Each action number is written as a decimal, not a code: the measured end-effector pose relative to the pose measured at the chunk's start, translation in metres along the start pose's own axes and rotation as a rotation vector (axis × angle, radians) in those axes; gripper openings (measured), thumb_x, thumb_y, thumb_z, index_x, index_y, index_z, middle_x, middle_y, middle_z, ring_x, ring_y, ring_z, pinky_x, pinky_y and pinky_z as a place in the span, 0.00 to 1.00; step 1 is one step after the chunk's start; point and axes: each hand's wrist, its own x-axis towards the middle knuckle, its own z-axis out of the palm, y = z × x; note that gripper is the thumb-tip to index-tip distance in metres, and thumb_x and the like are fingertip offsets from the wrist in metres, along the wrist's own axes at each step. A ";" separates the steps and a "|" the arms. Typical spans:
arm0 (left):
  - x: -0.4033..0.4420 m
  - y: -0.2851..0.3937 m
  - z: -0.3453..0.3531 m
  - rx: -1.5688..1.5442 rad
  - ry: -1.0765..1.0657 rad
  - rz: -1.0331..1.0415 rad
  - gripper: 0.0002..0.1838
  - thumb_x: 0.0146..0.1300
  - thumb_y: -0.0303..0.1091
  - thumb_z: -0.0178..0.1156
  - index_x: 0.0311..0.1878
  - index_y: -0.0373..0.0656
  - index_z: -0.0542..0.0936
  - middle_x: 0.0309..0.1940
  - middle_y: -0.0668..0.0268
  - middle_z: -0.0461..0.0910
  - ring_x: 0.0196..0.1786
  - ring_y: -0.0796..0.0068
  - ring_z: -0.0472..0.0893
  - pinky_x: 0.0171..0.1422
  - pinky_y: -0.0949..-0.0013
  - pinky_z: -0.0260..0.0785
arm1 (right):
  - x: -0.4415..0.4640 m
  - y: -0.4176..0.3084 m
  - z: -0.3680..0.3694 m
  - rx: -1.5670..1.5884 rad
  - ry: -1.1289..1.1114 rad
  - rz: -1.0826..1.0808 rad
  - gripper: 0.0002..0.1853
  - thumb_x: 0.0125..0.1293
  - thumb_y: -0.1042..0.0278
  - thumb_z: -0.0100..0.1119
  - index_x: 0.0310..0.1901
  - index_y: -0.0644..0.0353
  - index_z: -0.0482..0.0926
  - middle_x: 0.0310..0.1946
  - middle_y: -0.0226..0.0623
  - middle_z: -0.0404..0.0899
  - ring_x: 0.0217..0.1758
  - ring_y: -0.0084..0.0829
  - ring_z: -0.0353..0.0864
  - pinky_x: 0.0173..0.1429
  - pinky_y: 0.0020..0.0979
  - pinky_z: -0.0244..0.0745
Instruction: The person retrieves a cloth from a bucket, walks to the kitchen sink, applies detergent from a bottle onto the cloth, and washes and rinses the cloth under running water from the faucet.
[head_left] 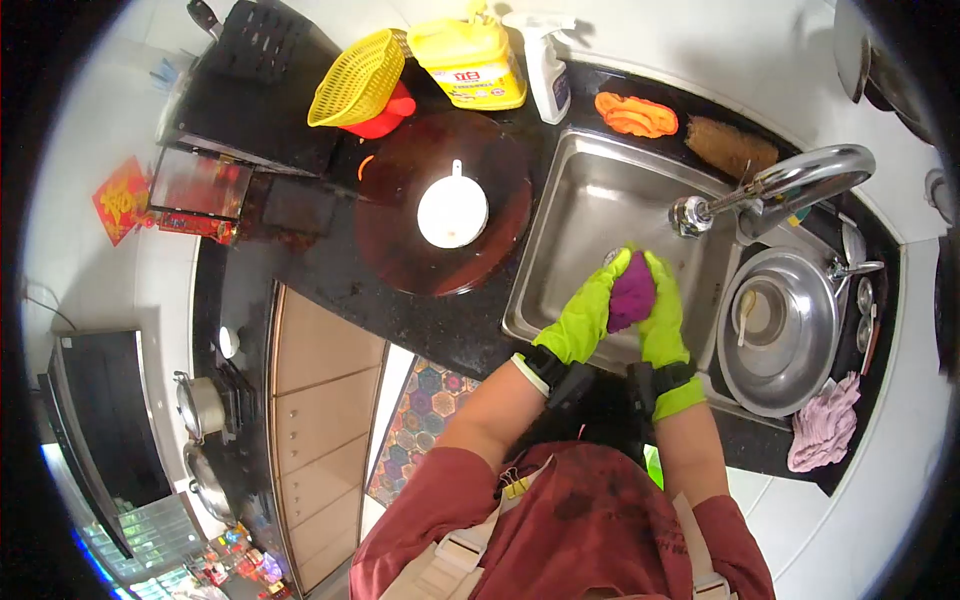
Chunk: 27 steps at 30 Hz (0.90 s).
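Note:
Both hands wear bright green rubber gloves and are over the left basin of a steel sink (590, 185). Between them is a bunched purple cloth (632, 292). My left hand (590, 312) has its fingers closed on the cloth's left side. On the right side of the cloth, my right hand (660, 308) presses against it with bent fingers. The chrome faucet (770, 185) arches above and to the right of the hands. Part of the basin floor is hidden under the gloves.
In the right basin sits a metal bowl (780, 345). A pink cloth (825, 425) lies at the right counter edge. Behind the sink are an orange cloth (636, 115) and a spray bottle (546, 75). A white dish (452, 212) rests on a round brown board (385, 235).

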 end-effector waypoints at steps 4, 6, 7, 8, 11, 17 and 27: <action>-0.024 -0.006 0.030 -0.247 -0.057 -0.080 0.29 0.65 0.64 0.47 0.52 0.47 0.74 0.42 0.67 0.79 0.36 0.72 0.80 0.40 0.71 0.75 | -0.001 -0.011 0.015 -0.688 -0.164 -0.340 0.05 0.59 0.71 0.62 0.34 0.62 0.78 0.40 0.36 0.81 0.44 0.33 0.78 0.52 0.33 0.71; -0.016 -0.003 0.034 -0.261 0.084 -0.019 0.28 0.66 0.64 0.46 0.46 0.47 0.76 0.36 0.67 0.79 0.32 0.73 0.79 0.39 0.71 0.74 | -0.017 -0.002 0.019 -1.109 -0.230 -0.637 0.08 0.56 0.70 0.65 0.33 0.63 0.76 0.38 0.42 0.79 0.42 0.42 0.77 0.52 0.37 0.70; -0.002 -0.001 0.013 -0.179 0.038 -0.042 0.27 0.66 0.64 0.46 0.42 0.48 0.77 0.33 0.68 0.78 0.31 0.73 0.78 0.38 0.70 0.73 | -0.029 0.003 0.027 -1.090 -0.212 -0.782 0.10 0.54 0.68 0.66 0.32 0.63 0.75 0.35 0.45 0.78 0.41 0.47 0.76 0.50 0.39 0.69; 0.015 -0.002 -0.014 -0.093 -0.005 -0.072 0.27 0.66 0.65 0.45 0.39 0.49 0.77 0.29 0.69 0.78 0.30 0.73 0.78 0.37 0.70 0.73 | -0.026 0.004 0.024 -1.090 -0.211 -0.780 0.10 0.54 0.68 0.66 0.32 0.63 0.75 0.35 0.45 0.78 0.41 0.47 0.76 0.50 0.39 0.69; 0.033 -0.030 -0.026 -0.108 -0.184 -0.066 0.24 0.66 0.60 0.49 0.43 0.47 0.78 0.35 0.65 0.82 0.38 0.70 0.81 0.44 0.68 0.74 | -0.014 -0.006 0.018 -1.349 0.068 -0.472 0.13 0.61 0.61 0.62 0.35 0.64 0.76 0.35 0.43 0.77 0.41 0.42 0.76 0.47 0.35 0.71; 0.042 -0.040 -0.025 0.069 0.055 0.048 0.17 0.72 0.46 0.44 0.49 0.45 0.76 0.40 0.64 0.80 0.45 0.68 0.80 0.49 0.62 0.75 | 0.002 -0.016 0.001 -1.269 -0.067 -0.548 0.14 0.58 0.61 0.62 0.28 0.64 0.73 0.24 0.43 0.72 0.28 0.38 0.69 0.35 0.37 0.67; 0.009 -0.018 0.030 1.171 0.242 0.181 0.14 0.66 0.36 0.53 0.50 0.40 0.76 0.37 0.64 0.82 0.41 0.71 0.80 0.45 0.66 0.71 | 0.005 -0.022 -0.018 -1.060 0.080 -0.240 0.15 0.59 0.57 0.60 0.30 0.63 0.73 0.23 0.47 0.75 0.26 0.37 0.75 0.34 0.39 0.68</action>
